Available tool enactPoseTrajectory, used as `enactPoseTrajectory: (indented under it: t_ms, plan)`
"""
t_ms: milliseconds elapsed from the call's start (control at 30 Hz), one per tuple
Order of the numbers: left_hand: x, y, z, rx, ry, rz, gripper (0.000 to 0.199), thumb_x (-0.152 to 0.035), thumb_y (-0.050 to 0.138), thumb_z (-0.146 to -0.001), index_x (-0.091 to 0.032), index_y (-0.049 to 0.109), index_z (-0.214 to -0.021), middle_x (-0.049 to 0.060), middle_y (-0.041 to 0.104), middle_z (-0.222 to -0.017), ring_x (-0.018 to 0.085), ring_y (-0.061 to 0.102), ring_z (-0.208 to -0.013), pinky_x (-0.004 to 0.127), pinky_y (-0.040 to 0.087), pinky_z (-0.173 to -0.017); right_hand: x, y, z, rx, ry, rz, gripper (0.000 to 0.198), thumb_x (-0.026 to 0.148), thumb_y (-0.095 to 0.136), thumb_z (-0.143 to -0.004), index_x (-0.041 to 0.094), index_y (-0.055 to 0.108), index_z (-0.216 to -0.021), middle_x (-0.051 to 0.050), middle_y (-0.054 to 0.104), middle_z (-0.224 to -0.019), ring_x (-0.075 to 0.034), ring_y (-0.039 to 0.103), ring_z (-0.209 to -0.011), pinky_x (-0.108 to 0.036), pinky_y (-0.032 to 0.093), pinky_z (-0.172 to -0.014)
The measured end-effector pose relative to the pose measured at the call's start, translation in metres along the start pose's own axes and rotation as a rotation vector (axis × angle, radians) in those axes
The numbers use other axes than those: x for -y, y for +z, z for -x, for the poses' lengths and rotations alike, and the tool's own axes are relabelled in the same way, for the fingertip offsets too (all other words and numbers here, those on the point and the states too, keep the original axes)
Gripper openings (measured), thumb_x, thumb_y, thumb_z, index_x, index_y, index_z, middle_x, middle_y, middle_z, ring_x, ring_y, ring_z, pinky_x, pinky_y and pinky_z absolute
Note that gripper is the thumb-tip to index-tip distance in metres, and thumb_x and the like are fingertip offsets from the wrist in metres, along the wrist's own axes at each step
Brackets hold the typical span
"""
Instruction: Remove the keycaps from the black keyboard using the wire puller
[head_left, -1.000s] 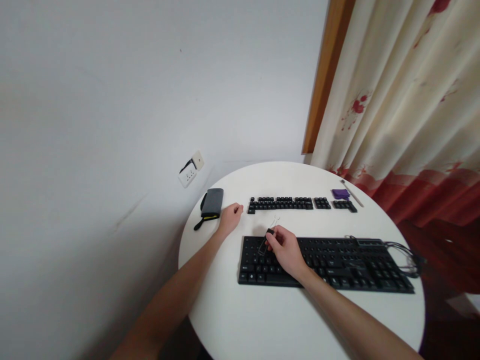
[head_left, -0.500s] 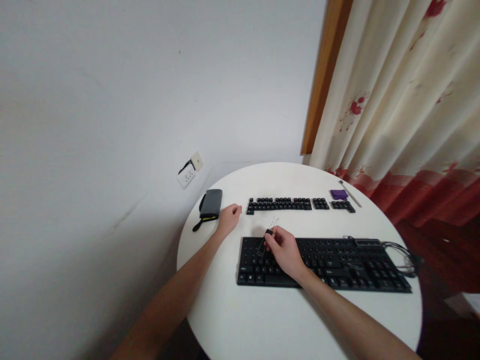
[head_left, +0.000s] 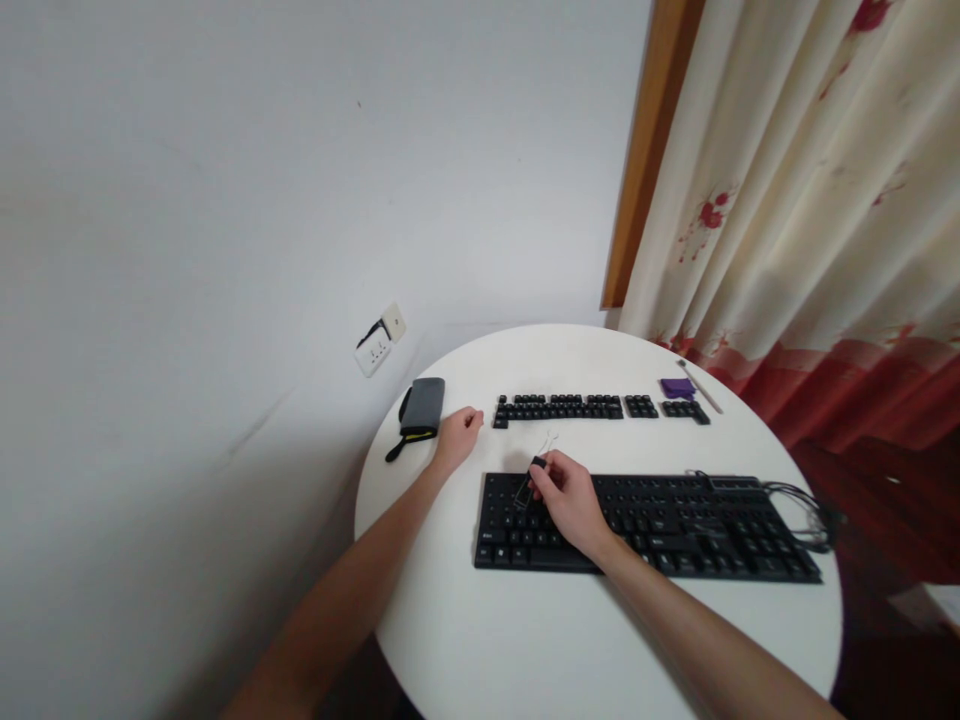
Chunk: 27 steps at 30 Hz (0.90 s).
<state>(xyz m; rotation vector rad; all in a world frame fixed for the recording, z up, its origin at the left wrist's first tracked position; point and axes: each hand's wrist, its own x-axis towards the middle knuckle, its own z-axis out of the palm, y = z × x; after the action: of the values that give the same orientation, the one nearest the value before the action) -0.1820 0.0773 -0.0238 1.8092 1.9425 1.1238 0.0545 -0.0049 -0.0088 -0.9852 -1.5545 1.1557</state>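
Note:
A wire keycap puller (head_left: 538, 463) with a black middle is pinched in my right hand (head_left: 568, 497). One wire end points down at the left part of the black keyboard (head_left: 697, 530), and the other sticks up towards the far side. Whether the lower wire touches a key I cannot tell. My left hand (head_left: 459, 436) rests on the table as a loose fist, with nothing visible in it. It lies between a grey pouch (head_left: 424, 405) and rows of loose black keycaps (head_left: 561, 411) laid out behind the keyboard.
More keycaps (head_left: 685, 411) lie at the right end of the rows, near a purple cloth (head_left: 677, 388) and a thin brush (head_left: 699, 386). A coiled cable (head_left: 814, 520) sits at the keyboard's right. The round white table (head_left: 600, 640) stands against the wall, beside a curtain (head_left: 757, 200).
Almost nothing differs. The lower wire end of the keycap puller has shifted very slightly at the keyboard, while both hands stay in place.

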Motion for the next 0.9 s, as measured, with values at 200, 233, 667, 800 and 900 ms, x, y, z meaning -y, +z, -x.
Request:
enactPoseTrajectory:
  t_ms: [200, 233, 667, 800, 900]
  plan:
    - [-0.015, -0.022, 0.004, 0.096, 0.022, 0.056, 0.034, -0.039, 0.042, -0.087, -0.017, 0.061, -0.069, 0.002, 0.061, -0.065, 0.016, 0.056, -0.064, 0.026, 0.04, -0.061, 0.012, 0.002, 0.006, 0.026, -0.079, 0.121, 0.024, 0.037, 0.053, -0.092, 0.02, 0.057, -0.076, 0.002, 0.059, -0.063, -0.015, 0.054, -0.058, -0.026, 0.042, -0.059]
    - [-0.02, -0.029, 0.009, 0.132, 0.037, 0.069, 0.033, -0.038, 0.043, -0.088, -0.017, 0.062, -0.071, 0.002, 0.063, -0.067, 0.017, 0.058, -0.066, 0.026, 0.041, -0.062, 0.014, 0.003, 0.008, 0.039, -0.099, 0.145, 0.023, 0.037, 0.053, -0.092, 0.02, 0.057, -0.077, 0.002, 0.058, -0.063, -0.015, 0.053, -0.058, -0.025, 0.041, -0.059]
    - [-0.05, -0.064, 0.134, 0.345, -0.065, 0.36, 0.043, -0.047, 0.039, -0.097, -0.017, 0.069, -0.098, 0.009, 0.072, -0.098, 0.021, 0.066, -0.091, 0.033, 0.051, -0.084, 0.022, 0.013, 0.016, 0.131, -0.225, 0.273, 0.022, 0.028, 0.052, -0.093, 0.021, 0.055, -0.073, 0.002, 0.053, -0.063, -0.015, 0.049, -0.058, -0.025, 0.036, -0.058]
    - [-0.046, -0.058, 0.149, 0.28, -0.102, 0.526, 0.053, -0.05, 0.027, -0.1, -0.019, 0.063, -0.124, 0.01, 0.063, -0.129, 0.023, 0.055, -0.124, 0.04, 0.041, -0.109, 0.023, 0.012, 0.015, 0.197, -0.26, 0.315, 0.023, 0.027, 0.052, -0.094, 0.021, 0.055, -0.072, 0.001, 0.056, -0.063, -0.015, 0.05, -0.058, -0.025, 0.036, -0.059]
    - [-0.05, -0.056, 0.156, 0.253, -0.019, 0.373, 0.043, -0.046, 0.036, -0.099, -0.023, 0.065, -0.12, 0.007, 0.064, -0.128, 0.022, 0.054, -0.124, 0.04, 0.037, -0.112, 0.025, 0.01, 0.016, 0.299, -0.351, 0.345, 0.022, 0.026, 0.049, -0.095, 0.021, 0.058, -0.076, -0.002, 0.062, -0.072, -0.017, 0.055, -0.066, -0.026, 0.04, -0.064]
